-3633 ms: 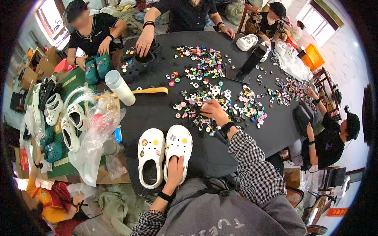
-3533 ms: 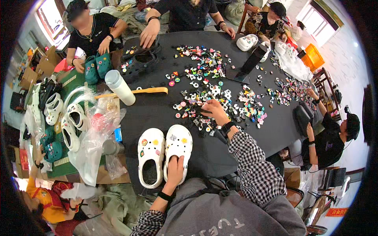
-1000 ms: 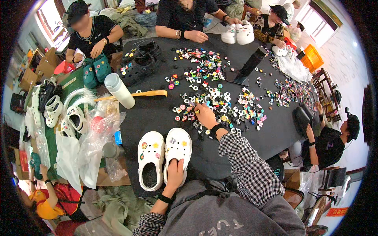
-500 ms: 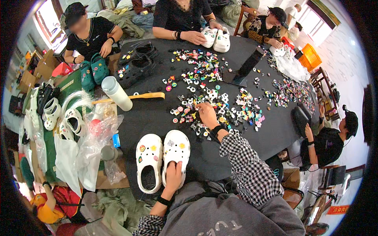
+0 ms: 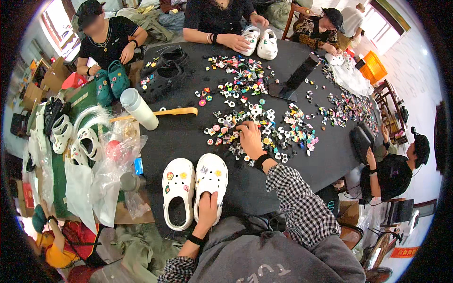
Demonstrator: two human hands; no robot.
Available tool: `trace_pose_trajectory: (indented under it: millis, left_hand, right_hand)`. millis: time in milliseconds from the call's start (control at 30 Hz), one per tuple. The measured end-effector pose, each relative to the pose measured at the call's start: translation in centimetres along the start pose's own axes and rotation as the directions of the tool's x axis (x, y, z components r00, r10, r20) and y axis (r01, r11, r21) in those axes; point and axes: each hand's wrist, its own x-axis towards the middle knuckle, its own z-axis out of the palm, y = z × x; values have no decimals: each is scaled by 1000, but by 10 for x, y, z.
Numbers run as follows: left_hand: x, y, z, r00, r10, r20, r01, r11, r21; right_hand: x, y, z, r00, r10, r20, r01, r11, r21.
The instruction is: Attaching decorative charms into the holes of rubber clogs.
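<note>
Right hand [image 5: 250,140] shifted slightly leftward among charms [image 5: 270,123], cannot tell if pinching; left hand [image 5: 206,213] gripping white clog [image 5: 211,178].

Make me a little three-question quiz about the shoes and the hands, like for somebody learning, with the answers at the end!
1. Which of the wearer's hands is at the opening of a white clog?
2. True or false: the right hand is on the green clogs.
3. In the nearest white pair, which clog shows more charms?
A: the left one
B: the right one
C: both the same

Key:
1. The left hand.
2. False; it is at the pile of shoe charms.
3. A: four show there, two on the other.
</note>
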Motion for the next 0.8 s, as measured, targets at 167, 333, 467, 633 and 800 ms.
trace_pose_trajectory:
  millis: [167,333,467,633,800]
  left_hand:
    - [-2,5,-2,1000,-8,-30,8,1000,6]
    - [0,2,1,997,-48,53,46,998,37]
    - [-2,-8,3,1000,2,9,-2,1000,27]
    - [-3,-5,1,997,68,-21,-67,997,47]
    - [-1,-5,1,999,35,-3,-35,999,34]
  right_hand:
    - [21,-16,16,987,-156,46,151,984,99]
    - [29,-18,29,981,-179,67,181,983,-14]
    - [31,-21,23,976,-181,120,180,984,21]
    - [22,-13,5,985,-153,80,133,968,213]
    - [11,-7,-18,992,63,107,-97,934,344]
